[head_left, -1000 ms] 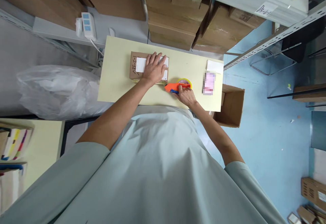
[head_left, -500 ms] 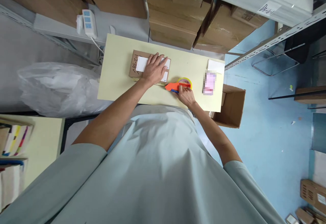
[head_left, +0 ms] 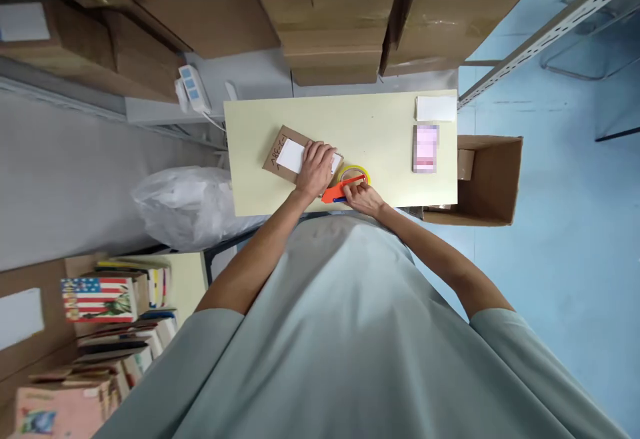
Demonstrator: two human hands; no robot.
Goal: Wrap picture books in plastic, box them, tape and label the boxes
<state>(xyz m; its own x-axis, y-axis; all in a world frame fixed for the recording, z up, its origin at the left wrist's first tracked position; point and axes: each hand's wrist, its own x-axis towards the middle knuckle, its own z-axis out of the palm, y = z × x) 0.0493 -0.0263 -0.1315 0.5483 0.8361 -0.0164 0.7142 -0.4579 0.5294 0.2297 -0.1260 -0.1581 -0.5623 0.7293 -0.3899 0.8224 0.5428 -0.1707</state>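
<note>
While our left hand [head_left: 316, 168] lay unclenched across the white-labelled brown cardboard box [head_left: 289, 156] on the cream rectangular table [head_left: 390, 109], our right hand [head_left: 363, 197] gripped the orange plastic tape dispenser [head_left: 335, 192]; we judged the box stiff, probably light, best held by opposite sides.

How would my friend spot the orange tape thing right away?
Find the pale yellow table. On it, the left hand rests on a brown box; just right of that, the right hand holds the tape dispenser. Its bright orange body sets it apart from the brown box.
</note>
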